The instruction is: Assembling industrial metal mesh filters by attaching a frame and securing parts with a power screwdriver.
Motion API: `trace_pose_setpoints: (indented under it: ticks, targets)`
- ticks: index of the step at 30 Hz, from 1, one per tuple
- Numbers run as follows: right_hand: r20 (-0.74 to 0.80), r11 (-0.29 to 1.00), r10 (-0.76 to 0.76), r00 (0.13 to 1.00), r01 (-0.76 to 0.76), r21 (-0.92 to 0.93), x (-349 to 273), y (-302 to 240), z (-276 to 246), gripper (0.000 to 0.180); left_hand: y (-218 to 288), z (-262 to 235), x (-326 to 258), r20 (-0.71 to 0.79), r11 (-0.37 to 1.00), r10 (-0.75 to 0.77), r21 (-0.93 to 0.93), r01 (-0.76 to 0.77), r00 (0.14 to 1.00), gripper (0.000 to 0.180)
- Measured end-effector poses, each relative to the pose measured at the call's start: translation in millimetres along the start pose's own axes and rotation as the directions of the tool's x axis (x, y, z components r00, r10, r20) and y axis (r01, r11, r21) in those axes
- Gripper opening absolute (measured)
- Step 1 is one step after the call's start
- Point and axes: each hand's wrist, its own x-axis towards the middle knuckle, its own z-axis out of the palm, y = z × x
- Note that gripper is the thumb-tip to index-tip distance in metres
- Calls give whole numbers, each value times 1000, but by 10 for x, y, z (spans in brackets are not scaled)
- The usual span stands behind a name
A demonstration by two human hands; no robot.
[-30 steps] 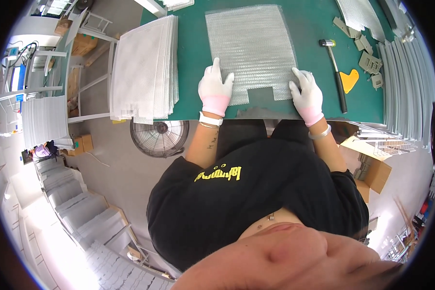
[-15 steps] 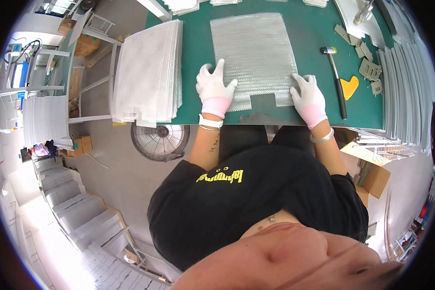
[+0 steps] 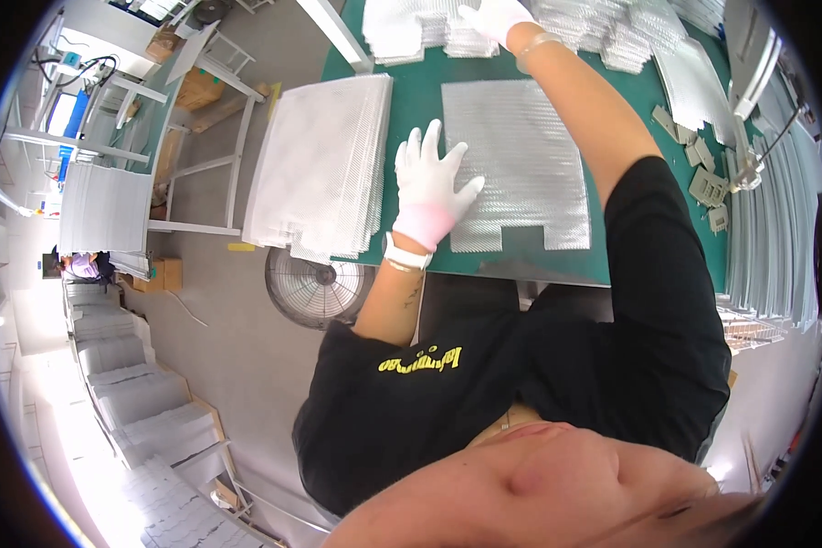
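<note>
A silvery mesh sheet (image 3: 521,164) with a notch in its near edge lies on the green tabletop (image 3: 416,96). My left hand (image 3: 432,187), in a white glove with a pink cuff, is spread open at the sheet's left edge, with the thumb over the mesh. My right hand (image 3: 500,18), gloved too, reaches to the far side among mesh stacks. Its thumb side points left, but the upper picture edge cuts off the other fingers. Left of my left hand stands a thick stack of white mesh sheets (image 3: 320,164).
Far mesh stacks (image 3: 594,23) line the table's back. Small grey flat parts (image 3: 706,185) lie at the right, beside a row of thin grey sheets (image 3: 767,237). A white post (image 3: 335,32) rises at the far left corner. A floor fan (image 3: 310,288) stands below the front edge.
My right hand has left the sheet's near right corner and gone to the far stacks; its arm now covers the hammer and yellow tool. My left hand has spread its fingers. The view has shifted.
</note>
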Motion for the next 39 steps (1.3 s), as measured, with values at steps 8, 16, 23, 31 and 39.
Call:
trace_pose_setpoints:
  ticks: [8, 16, 23, 31, 39]
  targets:
    - [37, 971, 90, 995, -80, -224, 297, -189, 75, 50, -246, -702, -149, -188, 999, 29, 24, -25, 982, 60]
    - [131, 948, 307, 943, -315, 49, 396, -121, 131, 43, -155, -545, -94, -123, 978, 73, -184, -95, 990, 59]
    - [-50, 918, 373, 927, -376, -128, 182, -471, -167, 68, -210, -756, -118, -163, 980, 48, -184, -78, 985, 58]
    - [-641, 937, 261, 721, -30, 347, -172, -563, -760, 92, -242, -439, -457, -57, 951, -31, -310, 12, 998, 57]
    - [-857, 918, 19, 515, 330, 219, -1808, -391, -411, 103, -491, -85, -246, 77, -781, -100, -623, -31, 992, 66]
